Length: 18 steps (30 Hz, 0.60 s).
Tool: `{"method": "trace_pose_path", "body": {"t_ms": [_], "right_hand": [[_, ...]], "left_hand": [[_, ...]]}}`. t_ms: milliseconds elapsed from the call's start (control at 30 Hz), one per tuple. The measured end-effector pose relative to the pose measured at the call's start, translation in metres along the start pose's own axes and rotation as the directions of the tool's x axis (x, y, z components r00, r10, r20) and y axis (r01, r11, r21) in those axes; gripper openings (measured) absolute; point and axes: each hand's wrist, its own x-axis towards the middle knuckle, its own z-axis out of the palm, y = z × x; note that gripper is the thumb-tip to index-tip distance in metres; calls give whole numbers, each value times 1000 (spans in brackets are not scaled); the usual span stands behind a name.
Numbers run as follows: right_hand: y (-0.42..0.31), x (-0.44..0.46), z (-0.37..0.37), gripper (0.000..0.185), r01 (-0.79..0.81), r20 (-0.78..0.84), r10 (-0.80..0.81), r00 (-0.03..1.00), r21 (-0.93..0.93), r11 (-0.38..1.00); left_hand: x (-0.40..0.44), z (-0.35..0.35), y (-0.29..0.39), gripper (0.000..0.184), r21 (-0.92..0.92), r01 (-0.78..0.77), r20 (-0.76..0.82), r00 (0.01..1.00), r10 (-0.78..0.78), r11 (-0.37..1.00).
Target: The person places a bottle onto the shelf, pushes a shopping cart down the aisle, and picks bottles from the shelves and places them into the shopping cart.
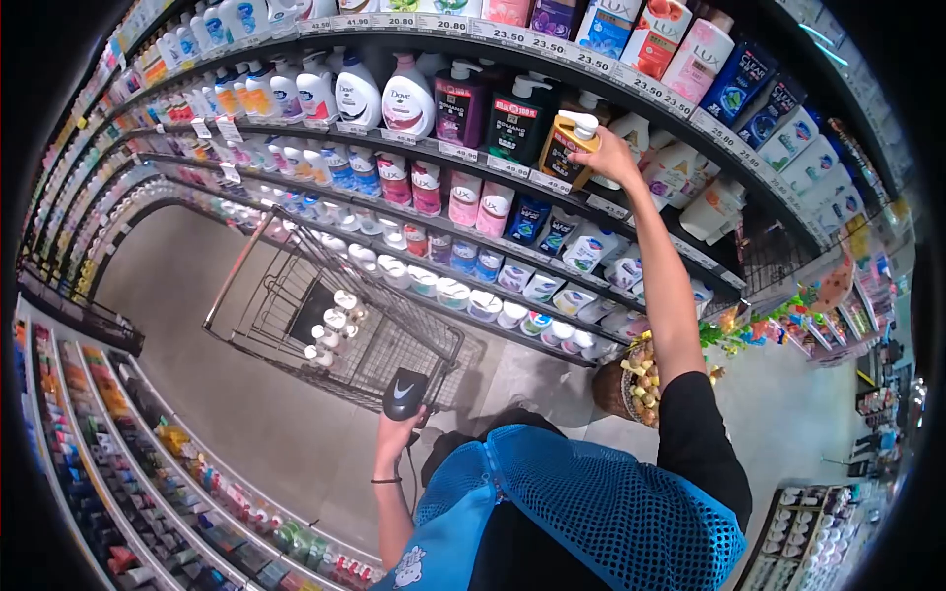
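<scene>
My right hand [613,161] reaches up to the shelf and is closed around the upper part of a gold pump bottle [564,153] with a white pump top and a dark label. Beside that bottle stand a black-and-green pump bottle [517,120] and a purple-and-black one [460,103]. Low by my body, my left hand [399,430] grips a black handheld barcode scanner [405,392], which hides part of the fingers. Beyond the scanner is a wire shopping cart [266,340] carrying several white-topped bottles [333,320].
White Dove bottles [406,98] line the same shelf, with price tags along its edge. A wicker basket [613,389] stands on the floor at the shelf's right end. Another stocked shelf [128,453] runs along the lower left. Grey floor [163,286] lies between the shelves.
</scene>
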Motion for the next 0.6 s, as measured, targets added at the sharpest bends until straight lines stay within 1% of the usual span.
{"method": "trace_pose_path", "body": {"t_ms": [33,67,100,133,167,200,233,267,333,367,400,467,500,533,600], "right_hand": [[1,-8,3,77,47,-49,-44,998,67,997],[-7,-21,1,72,84,-92,-74,993,103,991],[-8,-29,1,71,98,-118,-86,989,100,990],[-8,-37,3,69,112,-146,-96,985,100,989],[-6,-43,5,66,115,-151,-95,984,128,985],[-5,-49,6,68,86,-182,-67,981,101,991],[-4,-58,9,68,63,-254,-18,967,173,983],[-5,-67,11,69,55,-317,27,948,247,967],[27,-67,32,67,176,-412,55,910,501,847],[8,-79,22,66,161,-374,154,915,688,708],[-19,-96,2,64,128,-300,254,919,839,529],[-27,-113,-13,64,135,-283,279,918,883,450],[-35,-124,-18,60,110,-248,316,916,911,398],[-45,-135,-19,39,122,-258,306,916,909,398],[-50,-155,-11,39,45,-151,254,955,924,380]], "left_hand": [[3,-6,-3,23,21,-2,32,999,1,1000],[6,-11,-6,22,44,-4,62,998,1,999],[7,-17,-9,26,77,7,102,995,-15,997],[5,-18,-12,26,70,9,110,994,-16,997],[3,-20,-10,30,14,67,131,989,-68,998],[3,-23,-8,33,-41,122,149,982,-114,992],[5,-26,-15,44,-70,53,206,978,-38,996],[3,-26,-17,44,-87,42,191,981,-25,995],[-1,-21,-16,51,-207,8,148,989,23,978],[-6,-20,-7,56,-203,56,142,989,-27,978],[-9,-20,-5,54,-207,116,145,986,-87,971],[-15,-15,4,65,-95,84,70,995,-77,992],[-16,-14,4,66,-137,123,67,991,-115,983],[-17,-11,11,67,-120,153,61,987,-147,981],[-20,6,36,66,-170,51,3,999,-52,984]]}}
